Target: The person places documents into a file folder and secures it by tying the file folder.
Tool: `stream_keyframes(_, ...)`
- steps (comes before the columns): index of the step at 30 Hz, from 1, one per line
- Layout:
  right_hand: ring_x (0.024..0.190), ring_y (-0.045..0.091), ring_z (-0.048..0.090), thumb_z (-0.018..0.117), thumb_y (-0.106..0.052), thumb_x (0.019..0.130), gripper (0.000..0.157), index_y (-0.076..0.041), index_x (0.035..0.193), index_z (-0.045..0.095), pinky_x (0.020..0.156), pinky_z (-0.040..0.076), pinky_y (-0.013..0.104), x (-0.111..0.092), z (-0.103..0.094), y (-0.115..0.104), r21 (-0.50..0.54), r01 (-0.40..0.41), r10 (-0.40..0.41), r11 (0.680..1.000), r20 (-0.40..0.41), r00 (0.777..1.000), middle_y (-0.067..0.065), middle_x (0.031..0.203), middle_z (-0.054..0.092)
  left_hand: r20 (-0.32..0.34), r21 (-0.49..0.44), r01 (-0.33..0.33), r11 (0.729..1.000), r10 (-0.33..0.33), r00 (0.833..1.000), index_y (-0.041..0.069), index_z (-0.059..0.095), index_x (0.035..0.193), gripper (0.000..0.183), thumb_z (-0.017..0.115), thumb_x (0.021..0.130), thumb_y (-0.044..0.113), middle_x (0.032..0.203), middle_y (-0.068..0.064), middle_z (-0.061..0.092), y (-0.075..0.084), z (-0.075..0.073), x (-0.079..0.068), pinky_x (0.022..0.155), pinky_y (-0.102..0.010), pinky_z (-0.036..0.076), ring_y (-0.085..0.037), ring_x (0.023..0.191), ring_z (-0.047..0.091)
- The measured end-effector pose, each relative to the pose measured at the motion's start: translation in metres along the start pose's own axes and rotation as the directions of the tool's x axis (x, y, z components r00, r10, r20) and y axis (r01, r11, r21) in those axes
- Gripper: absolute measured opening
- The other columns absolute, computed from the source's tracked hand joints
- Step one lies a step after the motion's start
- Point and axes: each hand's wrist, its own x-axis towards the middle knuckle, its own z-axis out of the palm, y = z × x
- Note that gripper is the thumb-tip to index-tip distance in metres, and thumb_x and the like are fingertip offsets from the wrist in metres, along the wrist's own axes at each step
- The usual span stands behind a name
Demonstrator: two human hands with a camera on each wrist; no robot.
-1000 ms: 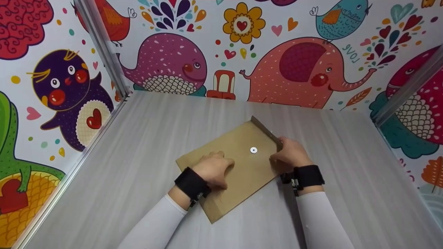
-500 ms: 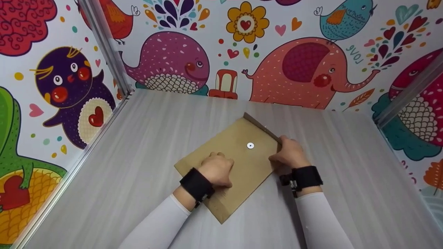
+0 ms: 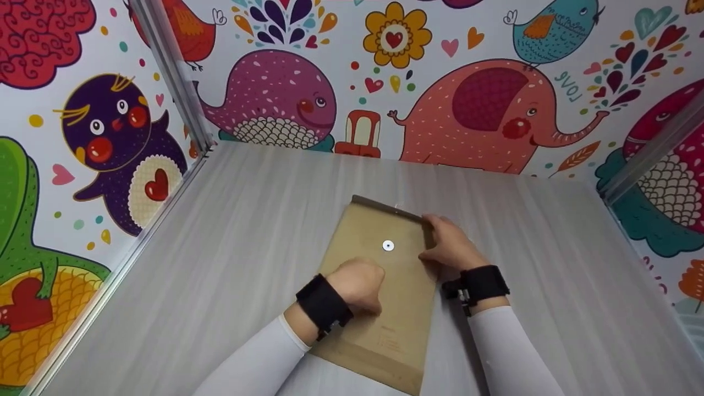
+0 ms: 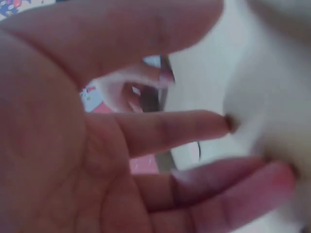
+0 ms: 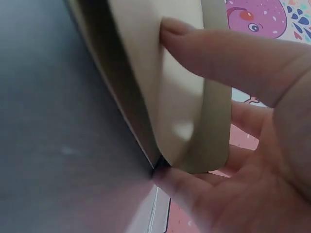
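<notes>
A brown kraft-paper envelope (image 3: 407,291) lies on the table, its far flap (image 3: 379,205) standing up along the far edge. A white round button (image 3: 388,246) sits on its face, and faint print shows near the close end. My left hand (image 3: 356,283) rests on the envelope's left part; in the left wrist view its fingers (image 4: 175,131) reach out with their tips against the paper. At the far right corner my right hand (image 3: 454,242) grips the envelope. Its thumb (image 5: 218,53) presses the face in the right wrist view, while other fingers lie behind the flap (image 5: 216,111).
The pale wood-grain table (image 3: 264,220) extends around the envelope. A cartoon-printed wall (image 3: 352,71) stands behind it, with metal posts (image 3: 170,77) at the corners and a metal rail (image 3: 121,253) along the left edge.
The envelope has turned on the table, its far flap swinging left and its near end swinging right and closer. My left hand has moved slightly right and nearer; my right hand keeps its grip.
</notes>
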Motion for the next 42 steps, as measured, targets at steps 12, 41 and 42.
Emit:
stream_keyframes(12, 0.129, 0.035, 0.056, 0.085, -0.014, 0.075, 0.078, -0.012, 0.145, 0.050, 0.105, 0.047, 0.052, -0.006, 0.007, -0.019, -0.079, 0.132, -0.133, 0.988, -0.003, 0.991, 0.017, 0.142, 0.057, 0.169, -0.263, -0.156, 0.952, 0.204, 0.964, 0.019, 0.043, 0.048, 0.053, 0.078, 0.077, 0.046, 0.049, 0.010, 0.041, 0.026, -0.001, 0.001, 0.050, -0.023, 0.037, -0.011, 0.050, 0.043)
stream_keyframes(41, 0.120, 0.032, 0.062, 0.084, -0.018, 0.078, 0.066, -0.010, 0.138, 0.057, 0.101, 0.051, 0.046, -0.006, 0.020, -0.045, -0.188, 0.210, -0.211, 0.959, 0.013, 0.977, 0.016, 0.133, 0.063, -0.256, -0.182, 0.233, 0.955, -0.275, 0.927, 0.006, 0.063, 0.126, 0.061, 0.081, 0.073, 0.029, 0.121, -0.014, 0.066, -0.058, 0.019, 0.025, 0.098, -0.060, 0.045, -0.034, 0.116, 0.059)
stream_keyframes(42, 0.120, 0.032, 0.062, 0.084, -0.017, 0.078, 0.066, -0.010, 0.139, 0.057, 0.101, 0.051, 0.046, -0.006, 0.021, -0.045, -0.189, 0.210, -0.211, 0.959, 0.014, 0.977, 0.016, 0.133, 0.063, -0.251, -0.185, 0.234, 0.954, -0.276, 0.928, 0.007, 0.063, 0.126, 0.060, 0.081, 0.073, 0.029, 0.121, -0.014, 0.066, -0.058, 0.019, 0.025, 0.100, -0.061, 0.044, -0.034, 0.117, 0.059)
